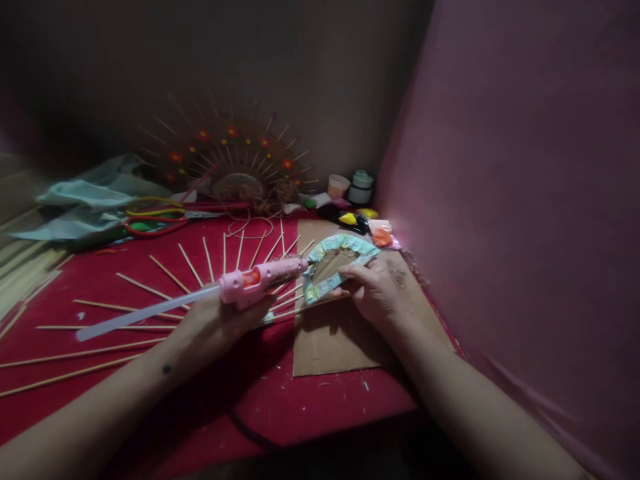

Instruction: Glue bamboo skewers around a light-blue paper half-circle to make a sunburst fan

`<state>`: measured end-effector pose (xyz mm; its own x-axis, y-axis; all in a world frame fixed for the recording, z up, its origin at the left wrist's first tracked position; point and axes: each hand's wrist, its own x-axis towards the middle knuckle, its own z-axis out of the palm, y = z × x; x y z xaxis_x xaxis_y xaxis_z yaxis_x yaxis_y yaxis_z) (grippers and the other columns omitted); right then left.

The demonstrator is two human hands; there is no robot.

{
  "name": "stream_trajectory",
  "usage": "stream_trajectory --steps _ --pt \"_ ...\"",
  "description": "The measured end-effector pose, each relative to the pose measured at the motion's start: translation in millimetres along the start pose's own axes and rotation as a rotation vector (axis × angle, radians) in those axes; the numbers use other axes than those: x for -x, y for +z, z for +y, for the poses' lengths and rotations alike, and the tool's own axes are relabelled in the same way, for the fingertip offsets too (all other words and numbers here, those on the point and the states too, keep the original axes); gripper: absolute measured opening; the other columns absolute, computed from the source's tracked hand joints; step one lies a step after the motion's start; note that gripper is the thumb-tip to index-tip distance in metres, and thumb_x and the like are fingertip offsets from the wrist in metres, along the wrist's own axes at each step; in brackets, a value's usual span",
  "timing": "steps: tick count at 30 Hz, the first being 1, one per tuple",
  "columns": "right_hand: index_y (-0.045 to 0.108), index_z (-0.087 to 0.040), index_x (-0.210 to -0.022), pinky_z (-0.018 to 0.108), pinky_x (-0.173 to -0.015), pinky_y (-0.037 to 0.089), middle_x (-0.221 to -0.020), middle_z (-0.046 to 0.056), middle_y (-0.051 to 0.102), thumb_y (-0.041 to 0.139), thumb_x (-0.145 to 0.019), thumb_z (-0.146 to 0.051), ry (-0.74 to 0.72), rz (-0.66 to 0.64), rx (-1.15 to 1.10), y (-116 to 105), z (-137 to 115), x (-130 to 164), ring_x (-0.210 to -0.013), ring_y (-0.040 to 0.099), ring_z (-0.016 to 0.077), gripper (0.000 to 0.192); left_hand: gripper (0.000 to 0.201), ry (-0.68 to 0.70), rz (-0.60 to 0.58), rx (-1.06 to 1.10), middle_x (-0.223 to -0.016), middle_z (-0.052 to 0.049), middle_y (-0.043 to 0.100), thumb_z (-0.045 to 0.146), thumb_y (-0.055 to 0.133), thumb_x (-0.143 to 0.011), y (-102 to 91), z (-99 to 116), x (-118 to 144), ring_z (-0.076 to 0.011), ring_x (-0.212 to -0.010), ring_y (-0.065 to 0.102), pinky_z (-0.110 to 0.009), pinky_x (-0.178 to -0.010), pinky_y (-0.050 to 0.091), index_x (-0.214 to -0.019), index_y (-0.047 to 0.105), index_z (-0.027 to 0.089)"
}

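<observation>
Pink glue gun [263,279] sits gripped in the left hand [215,327], clear glue stick [145,312] trailing from its back, nozzle right at the left edge of the paper-wrapped arch [336,261]; right hand [376,288] is closed down on that arch, fingers pressing its right side onto the cardboard sheet [345,333]; arch lies near the middle of the tabletop, slightly right.

Progress, judging from the layout: arch already wrapped in patterned paper; thin wooden sticks [165,275] already fanned out from it to the left and top; whether each stick is glued cannot be told; no flowers or beads on this fan, whereas the decorated fan [230,157] leaning at the back has red flowers along its spokes, so decorating seems left to do.

Surface: red tabletop [320,407], specks of debris; red-handled scissors [155,221] at the back left beside a pale green cloth [93,197]; small jars [353,187] and packets in the back corner; spare sticks [20,267] piled at the left edge.

Room: dim; pink wall [525,200] close on the right, brownish wall behind.
</observation>
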<state>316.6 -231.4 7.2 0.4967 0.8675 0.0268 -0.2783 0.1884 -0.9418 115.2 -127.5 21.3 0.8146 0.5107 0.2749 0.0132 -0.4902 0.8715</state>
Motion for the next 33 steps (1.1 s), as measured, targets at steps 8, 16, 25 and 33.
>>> stream_trajectory --steps 8,16,25,33 --pt "0.063 -0.021 -0.063 0.03 -0.052 0.054 -0.063 0.001 0.062 0.065 -0.061 -0.023 -0.008 0.006 -0.024 -2 3 -2 -0.054 0.056 0.0141 0.003 0.048 0.01 -0.022 -0.123 -0.139 -0.002 0.061 0.042 0.06 -0.089 -4.5 0 1 -0.0306 -0.13 0.055 -0.04 -0.115 0.041 -0.134 0.06 0.027" --pt "0.066 -0.022 -0.077 0.029 -0.056 0.054 -0.076 0.001 0.067 0.066 -0.059 -0.02 -0.017 -0.001 -0.045 0 -1 -2 -0.061 0.059 0.0146 0.018 0.042 0.013 -0.013 -0.059 -0.144 -0.002 0.056 0.039 0.059 -0.091 -3.7 6 0 -0.029 -0.137 0.047 -0.039 -0.117 0.037 -0.132 0.062 0.029" --pt "0.06 -0.021 -0.066 0.032 -0.053 0.053 -0.067 0.001 0.061 0.066 -0.059 -0.022 -0.009 0.024 -0.009 -1 2 -3 -0.058 0.057 0.0152 0.01 0.045 0.006 -0.041 -0.119 -0.145 -0.002 0.055 0.041 0.058 -0.09 -2.7 -1 0 -0.03 -0.136 0.049 -0.042 -0.119 0.035 -0.134 0.06 0.029" --pt "0.065 -0.02 -0.074 0.029 -0.051 0.052 -0.071 0.001 0.065 0.067 -0.06 -0.021 -0.034 0.003 -0.063 -3 4 -4 -0.058 0.058 0.0147 0.014 0.046 0.002 0.002 -0.119 -0.141 -0.003 0.059 0.042 0.061 -0.089 -5.8 -2 2 -0.0311 -0.133 0.051 -0.042 -0.119 0.036 -0.133 0.061 0.028"
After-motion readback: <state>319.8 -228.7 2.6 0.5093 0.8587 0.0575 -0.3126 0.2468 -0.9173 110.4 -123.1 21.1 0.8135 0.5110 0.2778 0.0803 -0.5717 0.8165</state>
